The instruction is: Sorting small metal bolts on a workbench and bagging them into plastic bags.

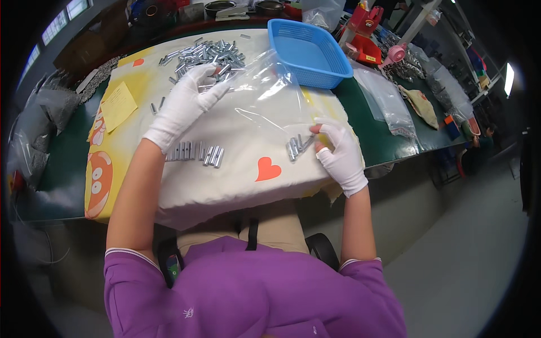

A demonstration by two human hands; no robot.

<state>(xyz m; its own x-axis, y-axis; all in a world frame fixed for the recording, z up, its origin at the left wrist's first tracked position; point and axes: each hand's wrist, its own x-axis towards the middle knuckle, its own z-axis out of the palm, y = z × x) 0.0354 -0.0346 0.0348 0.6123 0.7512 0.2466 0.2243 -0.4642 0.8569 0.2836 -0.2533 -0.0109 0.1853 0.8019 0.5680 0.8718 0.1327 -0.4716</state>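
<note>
Spanning both gloved hands, a clear plastic bag is held over the cloth-covered surface: thin, limp, slippery, best pinched at its edges. Left hand is closed on the far edge beside the loose pile of metal pins; right hand is pinched on the near corner, where pins weigh inside (small, prone to rolling). Open room lies toward the near edge; a blue basket crowds the far right.

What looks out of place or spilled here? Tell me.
Nothing looks damaged. A few metal pins lie stray on the cloth, apart from the loose pile. The clear bag, held by the left hand and right hand, is crumpled.
</note>
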